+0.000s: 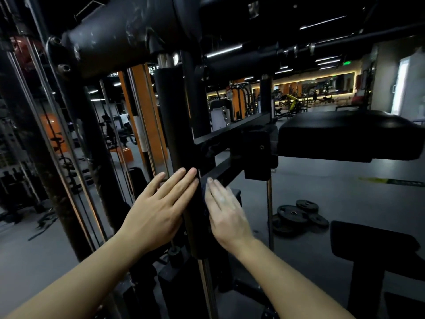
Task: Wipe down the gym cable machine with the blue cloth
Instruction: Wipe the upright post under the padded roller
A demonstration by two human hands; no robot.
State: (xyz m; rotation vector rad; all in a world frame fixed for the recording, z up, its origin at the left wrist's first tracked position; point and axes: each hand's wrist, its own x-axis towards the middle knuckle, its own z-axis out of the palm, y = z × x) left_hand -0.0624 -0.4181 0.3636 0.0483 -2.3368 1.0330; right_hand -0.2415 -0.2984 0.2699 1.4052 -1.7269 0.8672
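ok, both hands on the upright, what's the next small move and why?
Probably slide the right hand down the black upright, keeping the blue cloth pressed. The cloth sits under that flat hand on the upright's right face, the left hand lies flat on the opposite side, and more of the upright shows below.

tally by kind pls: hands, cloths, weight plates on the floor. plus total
Hands: 2, left hand and right hand
Cloths: 1, the blue cloth under the right hand
Floor: 3 weight plates plainly visible; the pile overlaps, so there may be more
Total: at least 6
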